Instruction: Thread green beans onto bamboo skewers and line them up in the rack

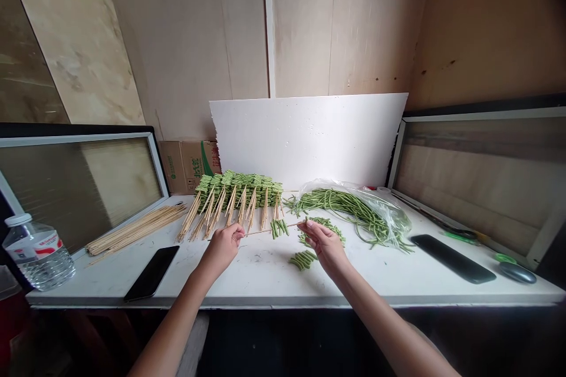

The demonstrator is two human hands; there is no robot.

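Observation:
My left hand (225,247) is closed round the blunt end of a thin wooden skewer (257,232), which it holds level above the table. Several short pieces of green bean (279,228) sit side by side on the skewer. My right hand (325,241) pinches at the skewer's far tip, where a bit of green bean shows between the fingers. Below and behind that hand lie small piles of cut bean pieces (303,260). Behind my left hand, filled bean skewers (236,188) are stacked in rows, their bare sticks pointing toward me.
Loose skewers (137,227) lie at left, near a black phone (152,273) and a water bottle (39,253). Long beans (349,206) spill from a clear plastic bag (400,218) at right. Beyond are a dark flat object (453,258) and a mouse (517,272). A white foam board (309,138) stands behind.

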